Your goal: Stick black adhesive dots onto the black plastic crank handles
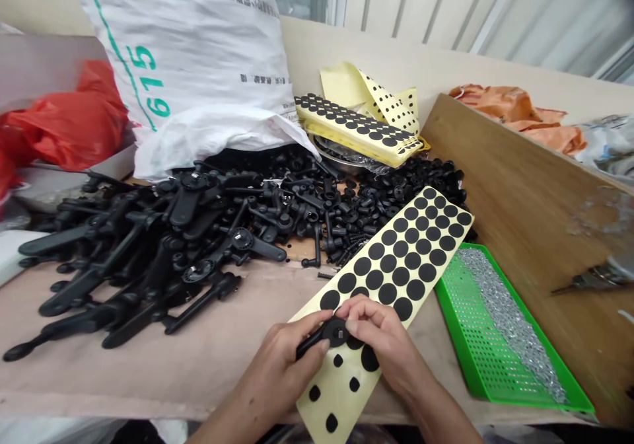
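My left hand [292, 358] is closed round a black plastic crank handle [335, 333], whose round head shows a small pale metal piece at its centre. The thumb and fingers of my right hand [379, 332] pinch the rim of that head; whether a thin pad is also between them, I cannot tell. Both hands are over a pale yellow sheet [361, 401] of round black adhesive pads. Full rows of pads cover its far part, while small black dots sit on its near end.
Many black handles [163, 252] lie heaped at left, beside smaller black parts [317, 206]. Behind them stands a white sack [208, 54]. More pad sheets [356, 123] are stacked at the back. At right are a green basket [475, 358] of small metal pieces and a wooden board [525, 219].
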`<state>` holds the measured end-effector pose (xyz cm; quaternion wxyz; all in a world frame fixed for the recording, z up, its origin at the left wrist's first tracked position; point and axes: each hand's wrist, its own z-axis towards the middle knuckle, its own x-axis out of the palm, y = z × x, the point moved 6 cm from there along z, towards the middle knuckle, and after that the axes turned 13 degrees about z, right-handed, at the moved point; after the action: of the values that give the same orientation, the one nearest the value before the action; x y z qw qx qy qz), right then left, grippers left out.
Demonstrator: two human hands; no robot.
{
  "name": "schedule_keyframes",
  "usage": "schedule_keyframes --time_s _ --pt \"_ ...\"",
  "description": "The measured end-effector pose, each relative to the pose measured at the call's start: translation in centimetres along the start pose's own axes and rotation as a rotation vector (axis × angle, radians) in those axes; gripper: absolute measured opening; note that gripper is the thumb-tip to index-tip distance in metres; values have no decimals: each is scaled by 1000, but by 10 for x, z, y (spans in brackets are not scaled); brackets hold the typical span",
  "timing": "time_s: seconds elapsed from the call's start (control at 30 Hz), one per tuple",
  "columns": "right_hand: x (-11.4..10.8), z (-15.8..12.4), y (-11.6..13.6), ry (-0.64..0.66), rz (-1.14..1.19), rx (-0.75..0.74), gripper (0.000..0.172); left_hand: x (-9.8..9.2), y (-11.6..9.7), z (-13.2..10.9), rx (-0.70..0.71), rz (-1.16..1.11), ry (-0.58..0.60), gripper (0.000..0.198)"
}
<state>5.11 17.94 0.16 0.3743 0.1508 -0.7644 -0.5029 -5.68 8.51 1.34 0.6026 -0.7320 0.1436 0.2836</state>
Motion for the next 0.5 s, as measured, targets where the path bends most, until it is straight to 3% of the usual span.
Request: schedule_keyframes --time_s 0.5 --pt "1 -5 2 -19 -42 -18 11 1 3 1 -77 -57 -46 31"
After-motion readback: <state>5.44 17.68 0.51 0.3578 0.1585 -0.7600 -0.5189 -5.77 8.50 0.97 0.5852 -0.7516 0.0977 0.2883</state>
